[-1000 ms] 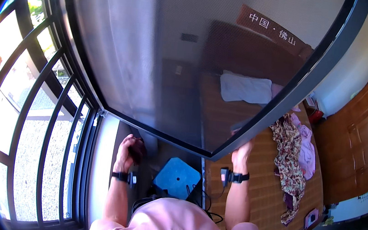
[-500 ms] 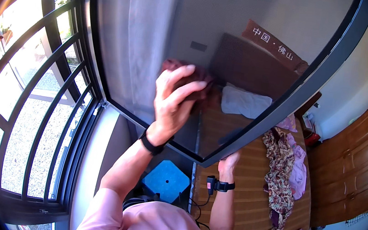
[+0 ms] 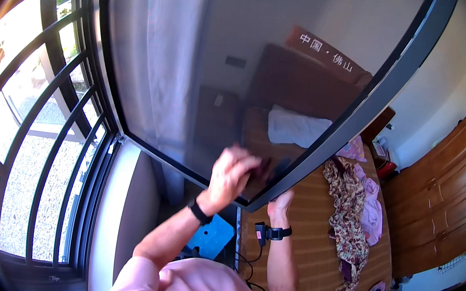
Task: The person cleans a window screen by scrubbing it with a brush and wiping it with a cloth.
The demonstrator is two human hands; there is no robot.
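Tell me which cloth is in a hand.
The dark red cloth, in the left hand at the screen; the floral cloth and lilac cloth lie on the bed.

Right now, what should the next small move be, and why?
Probably sweep the left hand upward with the dark red cloth: it is near the lower corner of the mesh screen, with little mesh below, while the right hand at the frame seems placed to steady it.
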